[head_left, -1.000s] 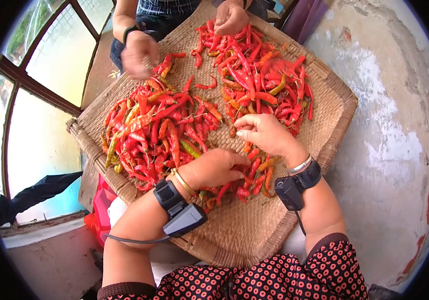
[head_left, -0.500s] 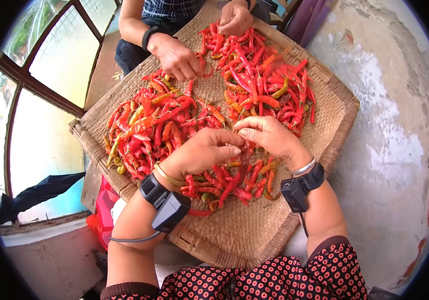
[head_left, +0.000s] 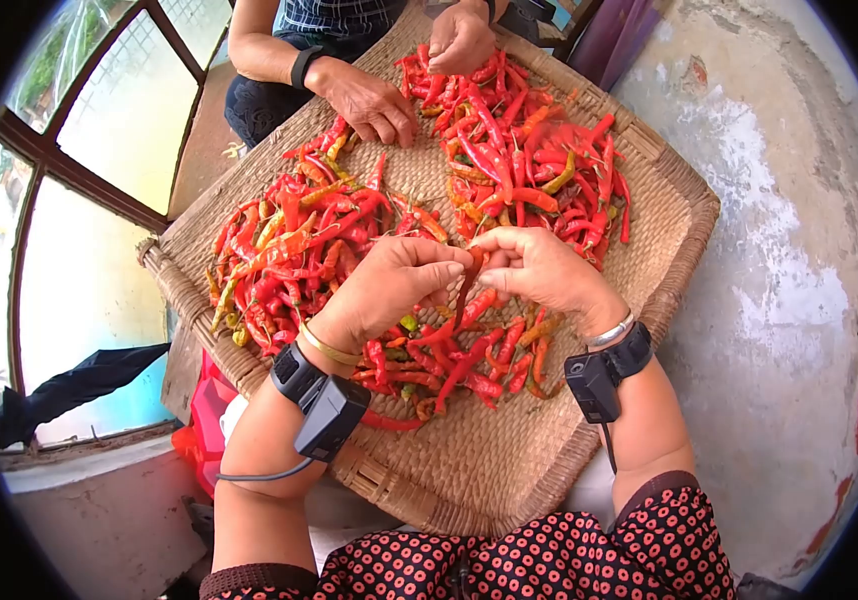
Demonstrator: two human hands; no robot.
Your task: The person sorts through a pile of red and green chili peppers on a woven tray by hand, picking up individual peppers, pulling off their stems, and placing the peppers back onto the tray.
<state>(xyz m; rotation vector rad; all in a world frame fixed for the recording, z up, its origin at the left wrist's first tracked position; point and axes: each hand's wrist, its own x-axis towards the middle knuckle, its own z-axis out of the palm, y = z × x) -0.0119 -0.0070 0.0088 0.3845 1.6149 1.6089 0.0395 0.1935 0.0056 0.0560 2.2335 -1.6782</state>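
Between my two hands, close together over the middle of the woven tray [head_left: 489, 470], hangs a dark red chili [head_left: 465, 290]. My left hand [head_left: 394, 282] pinches it near its top, the thumb and fingers pressed together. My right hand [head_left: 539, 272] is pinched at the same chili's upper end from the other side. Below them lies a small heap of red chilies [head_left: 459, 365]. A larger heap, red with some yellow-green ones [head_left: 294, 250], spreads on the left, and another red heap [head_left: 539, 150] lies at the back right.
Across the tray, a co-worker's hand [head_left: 364, 100] rests by the left heap, and the other hand [head_left: 461, 40] is over the back heap. A black umbrella-like cloth [head_left: 89, 385] and a red bag [head_left: 211, 410] are at the left. A wall [head_left: 759, 250] stands at the right.
My left hand has shifted slightly left and up, and the dark chili now shows between my hands. The co-worker's hand by the left heap has moved up and right.
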